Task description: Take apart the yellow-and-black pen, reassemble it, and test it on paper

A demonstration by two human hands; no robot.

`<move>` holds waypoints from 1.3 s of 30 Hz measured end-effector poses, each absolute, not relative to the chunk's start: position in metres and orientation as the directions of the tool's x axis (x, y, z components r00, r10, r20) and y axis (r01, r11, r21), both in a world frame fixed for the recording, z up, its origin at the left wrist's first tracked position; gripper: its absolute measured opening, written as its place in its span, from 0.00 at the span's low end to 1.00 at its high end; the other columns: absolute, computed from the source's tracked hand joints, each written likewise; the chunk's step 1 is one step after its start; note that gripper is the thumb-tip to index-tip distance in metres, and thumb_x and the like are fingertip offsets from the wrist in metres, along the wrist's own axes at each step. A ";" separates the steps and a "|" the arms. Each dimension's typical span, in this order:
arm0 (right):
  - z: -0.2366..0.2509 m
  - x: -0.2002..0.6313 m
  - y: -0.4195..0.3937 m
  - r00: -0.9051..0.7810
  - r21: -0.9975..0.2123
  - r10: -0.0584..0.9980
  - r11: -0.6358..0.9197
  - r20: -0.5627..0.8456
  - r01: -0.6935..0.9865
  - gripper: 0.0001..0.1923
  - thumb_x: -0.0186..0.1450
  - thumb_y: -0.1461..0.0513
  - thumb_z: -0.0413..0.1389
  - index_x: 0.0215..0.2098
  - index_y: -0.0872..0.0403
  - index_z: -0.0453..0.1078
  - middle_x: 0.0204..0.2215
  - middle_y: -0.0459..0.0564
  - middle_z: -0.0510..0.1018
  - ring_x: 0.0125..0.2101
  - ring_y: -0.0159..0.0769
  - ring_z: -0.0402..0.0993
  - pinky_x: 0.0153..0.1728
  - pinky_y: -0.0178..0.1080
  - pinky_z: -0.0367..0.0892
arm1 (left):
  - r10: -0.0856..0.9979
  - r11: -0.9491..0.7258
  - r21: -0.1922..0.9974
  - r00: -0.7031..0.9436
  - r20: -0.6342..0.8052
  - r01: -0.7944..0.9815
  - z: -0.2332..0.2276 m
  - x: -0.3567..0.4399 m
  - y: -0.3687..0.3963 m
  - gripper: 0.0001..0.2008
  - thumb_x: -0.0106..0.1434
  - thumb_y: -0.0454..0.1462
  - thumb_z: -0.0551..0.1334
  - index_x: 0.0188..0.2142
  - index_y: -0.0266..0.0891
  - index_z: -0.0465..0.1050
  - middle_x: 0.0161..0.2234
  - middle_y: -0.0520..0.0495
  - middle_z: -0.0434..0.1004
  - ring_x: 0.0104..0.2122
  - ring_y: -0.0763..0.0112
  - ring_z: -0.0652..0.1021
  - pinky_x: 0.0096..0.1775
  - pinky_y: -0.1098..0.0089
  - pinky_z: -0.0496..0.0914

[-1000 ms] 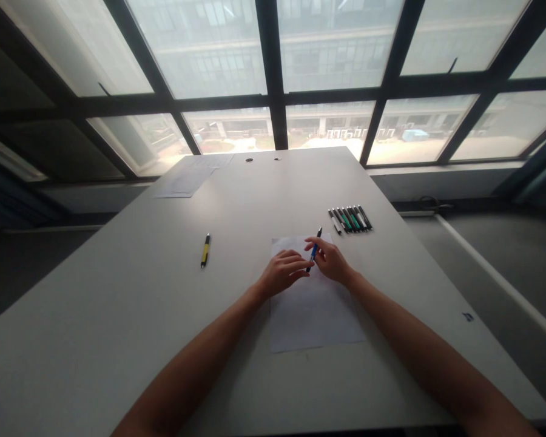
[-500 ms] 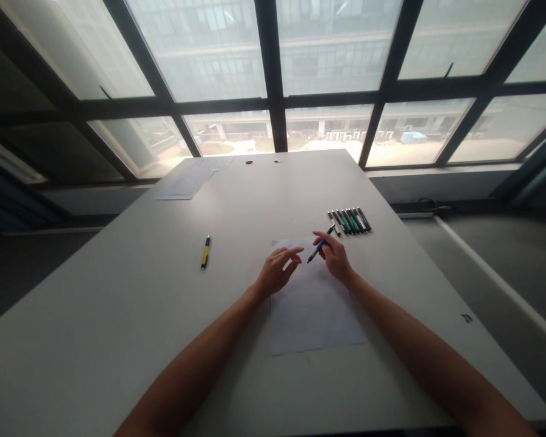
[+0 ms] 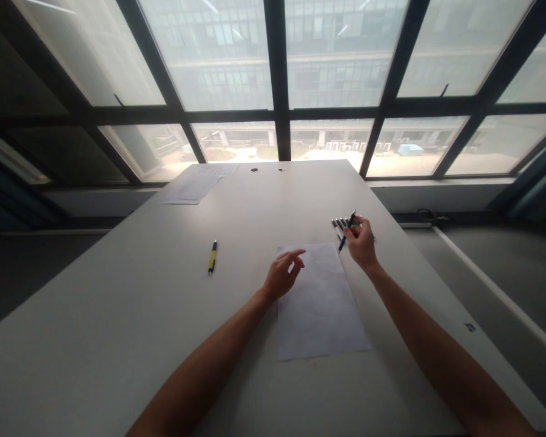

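We pinch the blue pen (image 3: 343,242) in our right hand (image 3: 362,243), near the paper's (image 3: 323,321) top right corner. Our left hand (image 3: 283,274), thumb and forefinger parted, is over its left edge.

- We reach forward, our bare left forearm (image 3: 207,361) slanting rightward, our bare right forearm (image 3: 430,349) leftward.
- We hold our left hand (image 3: 282,273) relaxed, its index finger (image 3: 295,252) stretched to the right.
- We hold our right hand (image 3: 362,244) farther forward, its fingers (image 3: 366,225) bent into a pinch.
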State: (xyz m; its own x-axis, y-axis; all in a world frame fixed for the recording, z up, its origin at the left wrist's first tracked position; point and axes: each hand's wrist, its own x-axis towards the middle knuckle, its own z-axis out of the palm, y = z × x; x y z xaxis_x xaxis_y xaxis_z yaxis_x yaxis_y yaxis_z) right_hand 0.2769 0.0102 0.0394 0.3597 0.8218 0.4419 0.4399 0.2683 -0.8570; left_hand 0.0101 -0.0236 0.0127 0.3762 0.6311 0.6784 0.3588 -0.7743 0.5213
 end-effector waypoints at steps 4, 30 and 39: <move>0.049 0.277 0.032 0.260 -0.645 0.906 0.019 0.335 0.764 0.13 0.66 0.58 0.57 0.45 0.57 0.73 0.33 0.53 0.81 0.35 0.40 0.77 0.41 0.39 0.69 | 0.636 -0.770 0.530 0.373 0.675 0.354 0.011 0.011 -0.023 0.14 0.71 0.36 0.57 0.55 0.40 0.70 0.32 0.49 0.80 0.36 0.70 0.78 0.45 0.65 0.73; 0.048 0.243 0.068 0.215 -0.076 0.967 -0.207 0.138 0.975 0.16 0.70 0.69 0.47 0.46 0.64 0.76 0.44 0.70 0.80 0.47 0.51 0.79 0.44 0.44 0.71 | 0.615 -0.787 0.517 0.366 0.698 0.337 0.017 0.010 -0.026 0.14 0.70 0.36 0.56 0.54 0.40 0.71 0.31 0.49 0.80 0.34 0.69 0.77 0.42 0.65 0.73; 0.036 0.236 0.017 0.279 -0.264 0.926 -0.210 0.254 0.941 0.18 0.73 0.57 0.46 0.42 0.56 0.76 0.39 0.60 0.82 0.40 0.44 0.80 0.40 0.39 0.67 | 0.657 -0.741 0.476 0.363 0.661 0.474 0.021 0.008 -0.023 0.11 0.68 0.33 0.57 0.46 0.41 0.76 0.32 0.47 0.80 0.36 0.67 0.78 0.44 0.63 0.73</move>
State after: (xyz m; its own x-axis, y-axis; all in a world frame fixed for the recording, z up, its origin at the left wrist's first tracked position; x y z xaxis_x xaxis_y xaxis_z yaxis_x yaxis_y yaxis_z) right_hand 0.2361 0.0170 0.0359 0.2785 0.9262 0.2542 0.9412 -0.2105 -0.2643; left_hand 0.0082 -0.0227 0.0212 0.3635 0.6570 0.6605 0.4744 -0.7407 0.4757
